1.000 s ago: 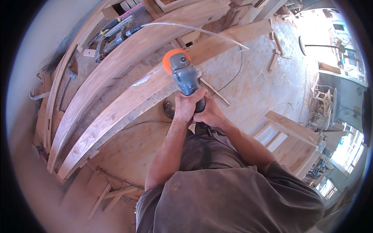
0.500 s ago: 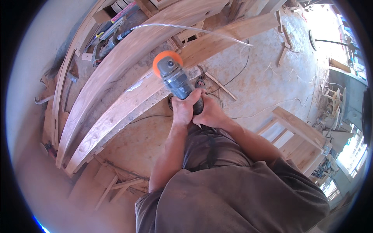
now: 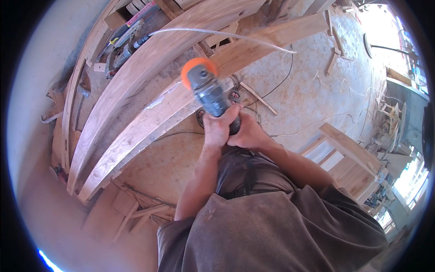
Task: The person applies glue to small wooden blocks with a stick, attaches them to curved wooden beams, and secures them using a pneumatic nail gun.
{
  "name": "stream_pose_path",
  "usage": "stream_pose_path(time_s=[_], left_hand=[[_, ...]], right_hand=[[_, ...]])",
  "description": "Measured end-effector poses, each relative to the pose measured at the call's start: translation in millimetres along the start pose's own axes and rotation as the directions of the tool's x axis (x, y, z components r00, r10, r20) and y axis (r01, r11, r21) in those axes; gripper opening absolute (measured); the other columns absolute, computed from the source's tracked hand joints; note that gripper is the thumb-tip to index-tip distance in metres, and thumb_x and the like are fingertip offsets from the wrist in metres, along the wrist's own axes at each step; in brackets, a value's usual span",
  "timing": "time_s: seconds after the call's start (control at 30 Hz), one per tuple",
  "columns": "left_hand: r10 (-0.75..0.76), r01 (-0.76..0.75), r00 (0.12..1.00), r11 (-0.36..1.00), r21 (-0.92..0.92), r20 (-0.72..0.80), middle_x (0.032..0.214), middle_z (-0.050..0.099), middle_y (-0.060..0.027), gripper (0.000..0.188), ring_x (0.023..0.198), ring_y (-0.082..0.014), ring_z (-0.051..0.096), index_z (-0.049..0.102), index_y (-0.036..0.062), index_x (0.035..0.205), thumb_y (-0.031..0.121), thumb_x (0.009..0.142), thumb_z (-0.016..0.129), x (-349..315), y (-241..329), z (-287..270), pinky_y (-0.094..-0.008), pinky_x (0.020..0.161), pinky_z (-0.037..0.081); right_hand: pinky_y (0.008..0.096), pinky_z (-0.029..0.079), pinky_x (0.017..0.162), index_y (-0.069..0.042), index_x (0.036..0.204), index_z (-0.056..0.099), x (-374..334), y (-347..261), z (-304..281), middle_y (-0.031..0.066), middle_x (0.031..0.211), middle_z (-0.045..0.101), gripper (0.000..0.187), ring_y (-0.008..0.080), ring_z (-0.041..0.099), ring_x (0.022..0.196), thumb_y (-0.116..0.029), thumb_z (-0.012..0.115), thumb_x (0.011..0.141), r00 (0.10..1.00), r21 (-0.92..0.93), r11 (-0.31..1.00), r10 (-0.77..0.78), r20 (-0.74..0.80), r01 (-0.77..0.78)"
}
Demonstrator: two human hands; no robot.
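Note:
An angle grinder (image 3: pixel 210 94) with an orange disc (image 3: pixel 186 75) is held out in front of me. My left hand (image 3: pixel 216 131) wraps round its dark body from the left. From the right, my right hand (image 3: pixel 250 131) grips the rear end of the same tool. The disc is at the upper edge of a long pale wooden beam (image 3: pixel 131 131); whether it touches the wood I cannot tell. Beyond that beam lies a wide curved wooden piece (image 3: pixel 118 81), its near end tapering toward the lower left.
Tools and a clear hose (image 3: pixel 217 31) lie behind the curved piece. A thin wood strip (image 3: pixel 259 98) and dark cords (image 3: pixel 181 134) are on the floor by my feet. A wooden panel frame (image 3: pixel 346 163) stands at right. Wood scraps (image 3: pixel 142 215) lie lower left.
The grinder and both hands appear shifted slightly right in the picture, and the surroundings have moved a little too. The grip is unchanged.

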State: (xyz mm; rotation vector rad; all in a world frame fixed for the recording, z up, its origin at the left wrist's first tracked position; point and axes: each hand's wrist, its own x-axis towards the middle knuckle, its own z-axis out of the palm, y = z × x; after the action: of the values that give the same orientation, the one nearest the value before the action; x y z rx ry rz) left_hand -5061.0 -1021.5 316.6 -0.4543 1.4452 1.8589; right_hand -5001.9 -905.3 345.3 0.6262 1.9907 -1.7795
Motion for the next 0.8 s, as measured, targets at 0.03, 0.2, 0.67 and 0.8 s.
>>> stream_pose_path(time_s=[0.03,0.2,0.67,0.8], left_hand=[[0.024,-0.024,1.0,0.999,-0.033,-0.002,0.092,0.075,-0.0059,0.014,0.081,-0.0129,0.069,0.077,-0.0025,0.096,0.008,0.088,0.074,-1,1,-3,-0.0299,0.074,0.054],[0.014,-0.013,1.0,1.0,0.011,-0.022,0.093,0.075,-0.0068,0.017,0.082,-0.0129,0.068,0.076,-0.0023,0.098,0.009,0.086,0.077,-5,8,3,-0.0299,0.078,0.055],[0.01,-0.009,1.0,0.999,0.042,-0.021,0.093,0.076,-0.0076,0.017,0.084,-0.0141,0.07,0.076,-0.0034,0.1,0.008,0.087,0.075,-11,9,3,-0.0297,0.079,0.055],[0.022,-0.021,0.999,1.0,0.01,-0.025,0.094,0.076,-0.0087,0.021,0.085,-0.014,0.07,0.074,-0.0038,0.104,0.007,0.087,0.074,-12,12,-3,-0.0302,0.079,0.056]], right_hand=[[0.042,0.055,0.089,0.004,0.116,0.062,3,12,6,0.0207,0.1,0.073,0.058,0.0362,0.073,0.098,-0.016,0.08,0.064,0.999,-0.043,0.998,-0.04,-0.021,0.039],[0.0411,0.054,0.09,0.002,0.117,0.062,0,4,2,0.0181,0.1,0.073,0.061,0.0326,0.072,0.099,-0.017,0.084,0.063,0.998,-0.006,0.998,0.057,-0.01,-0.057],[0.0414,0.054,0.094,0.006,0.121,0.059,-2,21,6,0.0231,0.102,0.071,0.069,0.0372,0.071,0.102,-0.02,0.085,0.063,0.999,-0.006,1.0,0.005,-0.04,-0.005],[0.0401,0.054,0.094,0.006,0.12,0.059,0,11,9,0.0182,0.1,0.072,0.067,0.0328,0.072,0.102,-0.018,0.084,0.063,1.0,-0.089,0.996,0.02,-0.007,-0.02]])
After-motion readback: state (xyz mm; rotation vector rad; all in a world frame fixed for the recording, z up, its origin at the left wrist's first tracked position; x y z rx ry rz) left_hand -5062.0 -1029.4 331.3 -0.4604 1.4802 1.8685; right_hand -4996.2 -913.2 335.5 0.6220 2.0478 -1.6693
